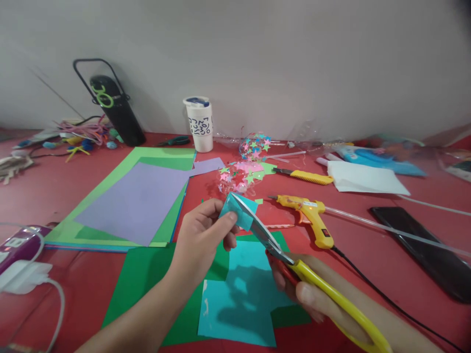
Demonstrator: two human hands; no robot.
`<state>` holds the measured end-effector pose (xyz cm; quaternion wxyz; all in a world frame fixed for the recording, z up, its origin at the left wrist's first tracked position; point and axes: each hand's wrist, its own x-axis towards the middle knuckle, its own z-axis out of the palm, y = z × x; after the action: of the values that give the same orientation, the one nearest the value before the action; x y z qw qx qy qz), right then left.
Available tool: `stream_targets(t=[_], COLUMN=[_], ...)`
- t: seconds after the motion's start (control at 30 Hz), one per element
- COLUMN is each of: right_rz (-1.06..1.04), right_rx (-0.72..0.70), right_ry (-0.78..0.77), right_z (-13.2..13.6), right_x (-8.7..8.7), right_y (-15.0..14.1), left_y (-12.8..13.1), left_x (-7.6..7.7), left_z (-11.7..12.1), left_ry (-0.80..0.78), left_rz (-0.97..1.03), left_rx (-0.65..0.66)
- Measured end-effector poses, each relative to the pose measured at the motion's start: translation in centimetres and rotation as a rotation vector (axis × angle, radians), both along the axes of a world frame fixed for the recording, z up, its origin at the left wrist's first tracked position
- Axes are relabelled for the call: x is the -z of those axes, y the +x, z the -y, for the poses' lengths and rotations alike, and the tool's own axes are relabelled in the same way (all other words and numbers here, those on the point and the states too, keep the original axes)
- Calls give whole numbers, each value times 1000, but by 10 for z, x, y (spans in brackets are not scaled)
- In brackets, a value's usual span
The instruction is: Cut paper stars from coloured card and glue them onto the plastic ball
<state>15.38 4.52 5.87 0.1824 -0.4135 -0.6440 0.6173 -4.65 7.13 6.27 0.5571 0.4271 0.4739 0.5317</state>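
Between thumb and fingers, my left hand (206,233) pinches a small piece of blue paper (244,219). My right hand (307,289) grips a pair of scissors (270,240) with one yellow and one red handle. The blades reach over the blue piece, the upper one lying across its face; whether they are cutting I cannot tell. Under both hands lies a larger blue sheet (235,311) with a notched outline, on top of a dark green sheet (136,284). Shadows of the hands fall on the blue sheet.
Colored paper sheets (136,206) are stacked at left. A yellow glue gun (307,213), a box cutter (309,176) and a phone (423,250) lie at right. Star confetti (253,147), a white cup (200,125) and a black bottle (119,113) are further back.
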Motion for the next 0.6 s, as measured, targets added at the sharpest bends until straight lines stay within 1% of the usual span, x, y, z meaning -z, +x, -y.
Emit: stream_targets(t=[0.13,0.27,0.47,0.6], right_rz=[11,20,14,60], right_rx=[0,-2,-106,-112], right_ry=[-5,-29,14,24], right_z=[0,-2,-7,-8], right_x=[2,-1,0,3], right_y=[-1,-1,7,13], left_y=[3,5,3,1], left_x=[1,5,8,5], left_z=[2,4,3,3], left_ry=[-1,9,32,45], left_rz=[53,72,59,16], left_rx=[3,50,58,56])
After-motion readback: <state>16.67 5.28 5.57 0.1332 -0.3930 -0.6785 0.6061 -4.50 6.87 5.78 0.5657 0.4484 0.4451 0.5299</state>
